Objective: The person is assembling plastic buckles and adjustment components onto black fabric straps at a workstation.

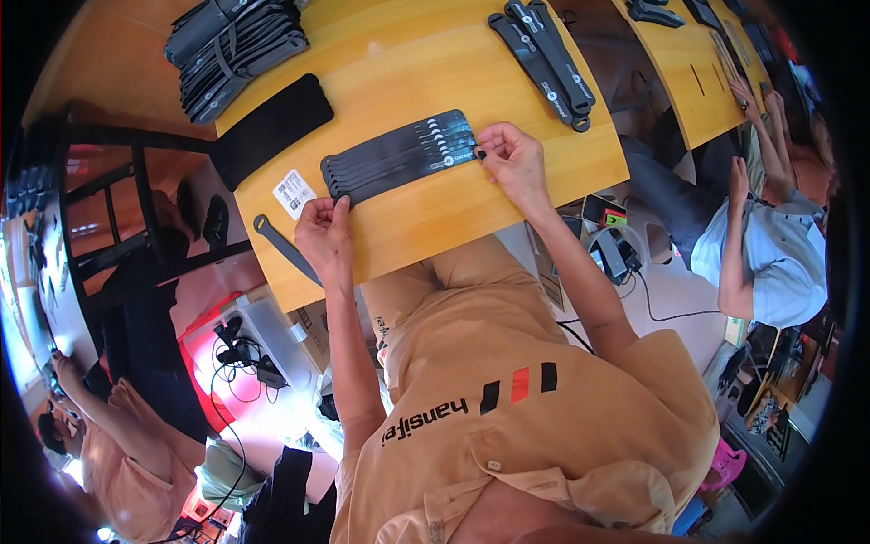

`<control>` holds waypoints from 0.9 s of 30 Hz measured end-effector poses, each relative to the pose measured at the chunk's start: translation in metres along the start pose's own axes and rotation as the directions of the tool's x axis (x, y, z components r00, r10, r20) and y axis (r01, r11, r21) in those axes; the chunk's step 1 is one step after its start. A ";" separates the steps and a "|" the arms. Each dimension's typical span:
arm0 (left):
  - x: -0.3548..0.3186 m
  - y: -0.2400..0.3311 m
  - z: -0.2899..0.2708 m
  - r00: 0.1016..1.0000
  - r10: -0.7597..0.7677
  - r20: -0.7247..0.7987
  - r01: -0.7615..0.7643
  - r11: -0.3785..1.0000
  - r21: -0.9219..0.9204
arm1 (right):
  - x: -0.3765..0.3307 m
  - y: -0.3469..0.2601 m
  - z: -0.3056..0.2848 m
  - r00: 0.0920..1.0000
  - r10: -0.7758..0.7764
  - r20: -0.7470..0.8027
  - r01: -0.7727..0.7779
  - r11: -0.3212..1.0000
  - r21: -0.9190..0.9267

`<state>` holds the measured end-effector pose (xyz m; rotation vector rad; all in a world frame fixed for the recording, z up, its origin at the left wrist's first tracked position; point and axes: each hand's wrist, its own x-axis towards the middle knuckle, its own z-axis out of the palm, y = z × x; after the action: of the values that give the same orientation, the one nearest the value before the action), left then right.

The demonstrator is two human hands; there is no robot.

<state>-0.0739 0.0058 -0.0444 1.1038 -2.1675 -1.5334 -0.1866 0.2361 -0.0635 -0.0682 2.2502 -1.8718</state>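
A fanned row of several flat black straps (399,154) lies on the yellow wooden table (399,68). My left hand (324,233) presses its fingertips on the left ends of the straps, next to a small white label card (294,192). My right hand (512,161) pinches the right ends of the straps between thumb and fingers. One single black strap (283,247) lies apart at the table's near left edge, just beside my left hand.
A flat black pad (272,127) lies left of the straps. A large heap of black straps (231,50) sits at the far left corner, another small bunch (544,54) at the far right. Another person (770,227) works at a neighbouring table on the right; a third person (118,453) is at lower left.
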 end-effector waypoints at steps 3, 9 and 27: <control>0.000 0.001 0.000 1.000 0.001 -0.002 -0.001 1.000 -0.016 | -0.001 -0.002 0.000 1.000 0.021 -0.003 -0.021 1.000 -0.012; -0.001 0.002 0.001 1.000 0.000 0.004 0.000 1.000 -0.022 | 0.000 -0.002 0.001 1.000 0.023 -0.004 -0.023 1.000 0.004; -0.002 0.004 0.001 1.000 0.027 -0.014 -0.027 1.000 -0.011 | -0.001 -0.003 0.002 1.000 -0.003 -0.022 0.002 0.999 -0.049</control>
<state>-0.0747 0.0087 -0.0412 1.0744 -2.1530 -1.5205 -0.1859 0.2333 -0.0606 -0.0579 2.3118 -1.8273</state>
